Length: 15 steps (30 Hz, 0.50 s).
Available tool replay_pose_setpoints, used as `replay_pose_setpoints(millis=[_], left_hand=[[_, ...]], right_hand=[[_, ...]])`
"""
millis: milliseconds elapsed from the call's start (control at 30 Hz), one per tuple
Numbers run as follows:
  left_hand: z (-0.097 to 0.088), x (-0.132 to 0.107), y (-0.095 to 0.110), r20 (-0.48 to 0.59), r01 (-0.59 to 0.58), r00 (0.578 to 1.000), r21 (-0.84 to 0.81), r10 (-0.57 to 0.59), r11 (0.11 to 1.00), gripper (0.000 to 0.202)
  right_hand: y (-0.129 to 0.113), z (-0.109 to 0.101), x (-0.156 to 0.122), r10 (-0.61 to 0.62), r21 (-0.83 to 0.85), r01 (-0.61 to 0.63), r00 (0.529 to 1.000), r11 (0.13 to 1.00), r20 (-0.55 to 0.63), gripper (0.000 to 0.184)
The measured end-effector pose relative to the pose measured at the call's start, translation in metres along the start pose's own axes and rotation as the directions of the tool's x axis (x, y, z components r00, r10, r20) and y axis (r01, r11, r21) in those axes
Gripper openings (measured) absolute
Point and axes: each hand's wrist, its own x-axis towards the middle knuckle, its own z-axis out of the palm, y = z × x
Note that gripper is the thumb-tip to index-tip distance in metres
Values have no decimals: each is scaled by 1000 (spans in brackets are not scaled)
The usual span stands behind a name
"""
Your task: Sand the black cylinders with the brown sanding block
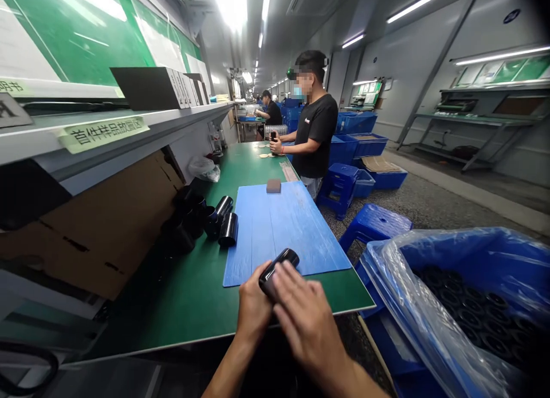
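My left hand (254, 300) is wrapped round the lower part of a glossy black cylinder (287, 259), which is held tilted above the near edge of the bench. Across the cylinder's side lies my right hand (303, 306), its fingers pressed together and slightly blurred. A dull brownish patch shows under those fingers; I cannot tell what it is. Beyond the hands, a blue mat (275, 226) covers part of the green bench (184, 318). On the mat's far end rests a small brown block (273, 185). Several more black cylinders (228, 229) stand and lie left of the mat.
At right, a blue crate lined with clear plastic (387, 260) holds several black round parts. Blue stools (378, 221) stand beside the bench. A co-worker (315, 129) holds a dark object farther along. A shelf (172, 114) with boxes overhangs the left side.
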Motion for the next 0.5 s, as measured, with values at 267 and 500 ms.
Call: replay_pose_setpoints(millis=[267, 500], left_hand=[[2, 1, 0, -13, -19, 1000, 8, 19, 1000, 42], [4, 0, -2, -19, -40, 999, 7, 40, 999, 44]], right_hand=[[4, -3, -9, -8, -38, 10, 999, 999, 52, 60], [8, -8, 1, -26, -32, 29, 995, 999, 99, 58]])
